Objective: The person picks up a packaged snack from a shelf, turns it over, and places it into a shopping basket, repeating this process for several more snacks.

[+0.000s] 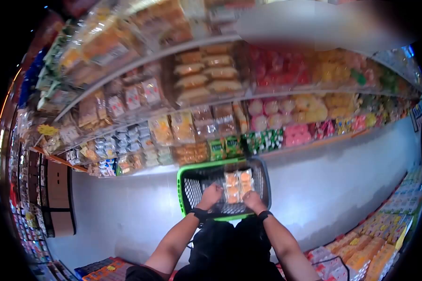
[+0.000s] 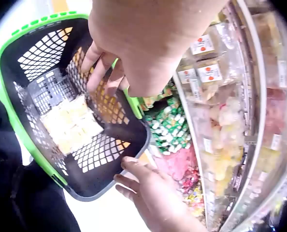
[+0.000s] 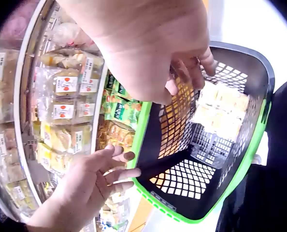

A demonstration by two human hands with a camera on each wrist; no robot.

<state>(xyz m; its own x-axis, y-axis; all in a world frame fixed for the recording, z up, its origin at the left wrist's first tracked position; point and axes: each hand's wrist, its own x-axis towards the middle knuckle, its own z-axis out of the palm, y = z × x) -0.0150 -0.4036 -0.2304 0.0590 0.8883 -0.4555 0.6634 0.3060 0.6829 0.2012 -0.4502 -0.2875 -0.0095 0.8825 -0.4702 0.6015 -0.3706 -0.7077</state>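
Observation:
A black shopping basket with a green rim [image 1: 180, 188] stands on the floor in front of the person. Inside lies a clear packet of several orange-centred snacks [image 1: 238, 186], pale and overexposed in both wrist views. My left hand [image 1: 211, 195] hovers over the basket to the packet's left, its fingers loosely bent and holding nothing. By the packet's lower right corner in the head view is my right hand [image 1: 254, 201]. The right wrist view shows that right hand [image 3: 158, 63] with relaxed fingers over the basket's side, apart from the packet.
Ahead, a curved shelf rack [image 1: 211, 100] holds many bagged snacks and sweets in several tiers. Pale floor [image 1: 323, 173] stretches on both sides of the basket. More packaged goods [image 1: 370, 243] are stacked at the lower right, and a low display [image 1: 105, 269] stands at the lower left.

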